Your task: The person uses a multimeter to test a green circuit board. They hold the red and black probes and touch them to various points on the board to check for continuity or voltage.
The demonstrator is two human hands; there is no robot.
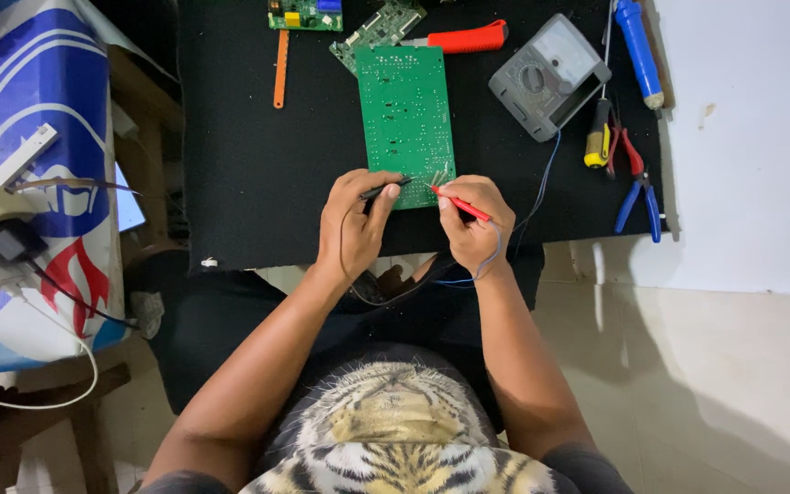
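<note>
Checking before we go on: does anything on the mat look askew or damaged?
Nothing stands out. The green circuit board lies flat on the black mat; the left hand holds the black probe, the right hand the red probe.

Bare forearms; shirt (395, 430) printed with a tiger's face.

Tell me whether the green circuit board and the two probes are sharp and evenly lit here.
Head view: the green circuit board is sharp and evenly lit, without glare; the black probe in the left hand blends into the black mat; the red probe in the right hand stands out.
</note>
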